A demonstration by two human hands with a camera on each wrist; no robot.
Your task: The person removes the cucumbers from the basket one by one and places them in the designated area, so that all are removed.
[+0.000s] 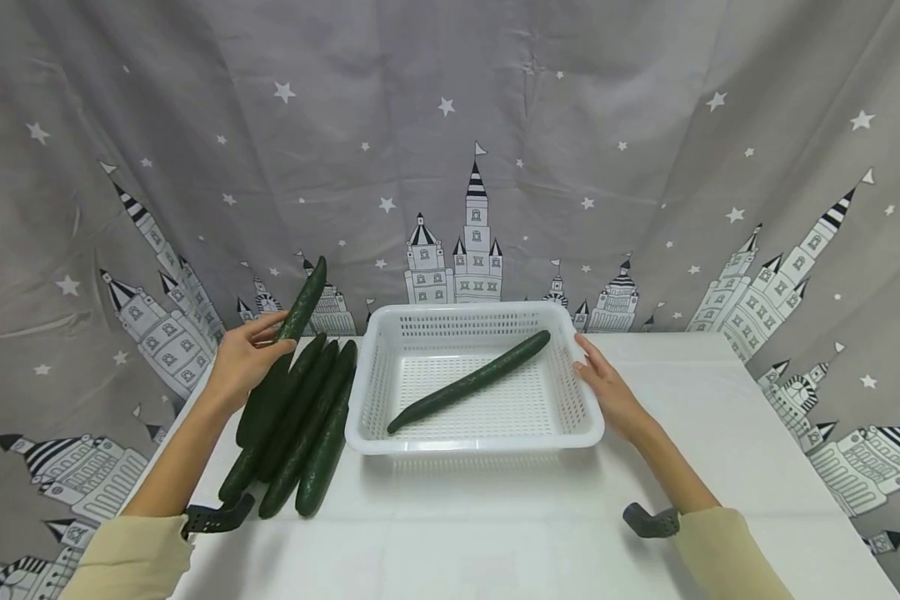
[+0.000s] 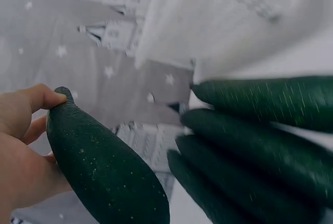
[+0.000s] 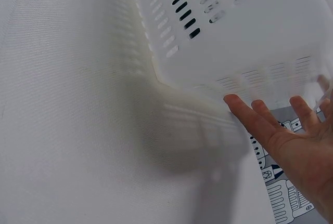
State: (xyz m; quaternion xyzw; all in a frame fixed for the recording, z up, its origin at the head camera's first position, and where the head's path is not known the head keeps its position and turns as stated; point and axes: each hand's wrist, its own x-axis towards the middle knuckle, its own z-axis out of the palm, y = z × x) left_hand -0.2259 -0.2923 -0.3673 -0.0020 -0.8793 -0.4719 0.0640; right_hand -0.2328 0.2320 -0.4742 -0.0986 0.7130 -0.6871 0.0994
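My left hand (image 1: 246, 358) grips a dark green cucumber (image 1: 307, 300), raised at a slant with its far tip pointing up and away. In the left wrist view its near part (image 2: 104, 167) looms large, with a fingertip at its stem end. Beside and below it, several more cucumbers (image 1: 322, 458) lie close together on the table. One long cucumber (image 1: 472, 382) lies diagonally in a white perforated plastic basket (image 1: 472, 446). My right hand (image 1: 610, 389) rests against the basket's right side, fingers spread and fairly straight along the outer wall (image 3: 229, 31).
A white cloth-covered table (image 1: 480, 533) carries everything. Behind it hangs a grey curtain (image 1: 450, 192) printed with castles and stars. A dark wrist mount shows at each sleeve, the left one (image 1: 220, 517) near the cucumbers' front ends.
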